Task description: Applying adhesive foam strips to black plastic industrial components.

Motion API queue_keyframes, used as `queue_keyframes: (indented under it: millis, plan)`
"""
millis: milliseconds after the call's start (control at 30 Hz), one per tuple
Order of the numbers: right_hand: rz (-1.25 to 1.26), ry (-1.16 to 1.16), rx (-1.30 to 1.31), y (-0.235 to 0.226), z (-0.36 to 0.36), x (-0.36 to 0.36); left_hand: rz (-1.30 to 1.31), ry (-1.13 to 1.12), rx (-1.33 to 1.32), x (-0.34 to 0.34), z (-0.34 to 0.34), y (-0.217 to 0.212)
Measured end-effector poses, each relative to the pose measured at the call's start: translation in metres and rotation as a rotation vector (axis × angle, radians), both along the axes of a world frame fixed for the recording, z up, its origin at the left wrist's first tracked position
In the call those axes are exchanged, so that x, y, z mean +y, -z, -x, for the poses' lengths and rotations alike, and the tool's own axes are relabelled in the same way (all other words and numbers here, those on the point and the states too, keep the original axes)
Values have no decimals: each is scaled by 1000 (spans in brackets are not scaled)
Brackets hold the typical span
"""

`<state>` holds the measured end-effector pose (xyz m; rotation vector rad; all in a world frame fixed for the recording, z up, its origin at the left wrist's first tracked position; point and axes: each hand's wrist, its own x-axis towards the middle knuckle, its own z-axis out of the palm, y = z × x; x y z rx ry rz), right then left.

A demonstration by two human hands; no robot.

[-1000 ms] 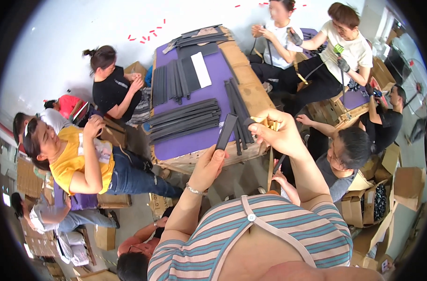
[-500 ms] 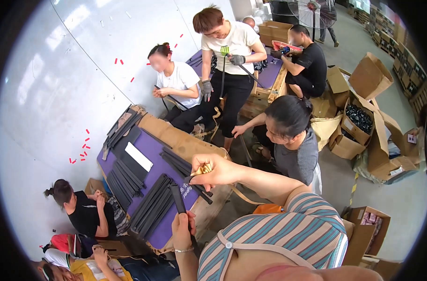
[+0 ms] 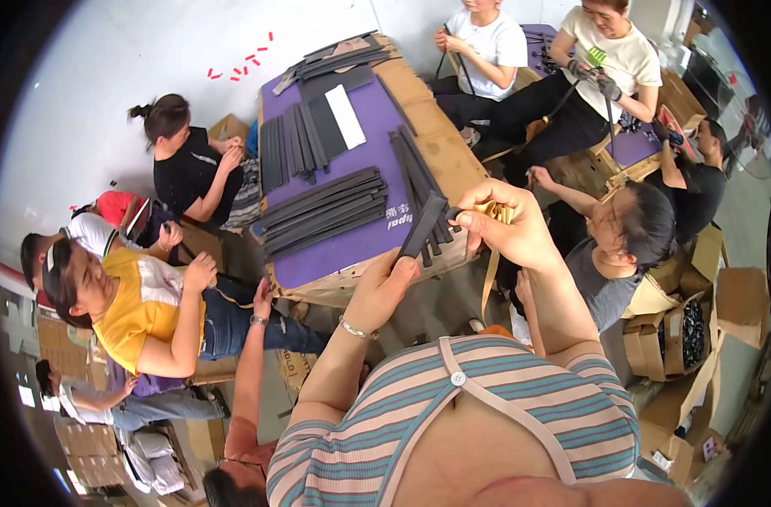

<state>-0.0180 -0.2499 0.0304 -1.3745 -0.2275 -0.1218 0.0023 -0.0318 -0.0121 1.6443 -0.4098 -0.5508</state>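
One flat black strip (image 3: 421, 226) was pinched at its lower end by the left hand (image 3: 388, 287), above the table (image 3: 352, 245) edge. The right hand (image 3: 508, 228) pinched tan ribbon (image 3: 490, 253).

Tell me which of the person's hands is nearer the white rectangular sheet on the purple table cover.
Right, by a small margin. The right hand is below-right of the white rectangular sheet; the left hand, gripping a flat black strip, sits farther below.

left hand (image 3: 385, 283) raised, fingers closed, right hand (image 3: 508, 228) pinching
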Motion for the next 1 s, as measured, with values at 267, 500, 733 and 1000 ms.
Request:
queue_keyframes:
  millis: [267,500,733,1000]
  plan:
    - [45,-3,-46,8,-5,8,1,-4,-40,9,3,2]
    - [-38,-1,-125,16,-6,15,13,22,-66,12,6,4]
    - [20,46,-99,10,-2,9,2,42,-55,6,7,-5]
    - [23,41,-96,11,0,15,-3,-1,-45,6,23,-1]
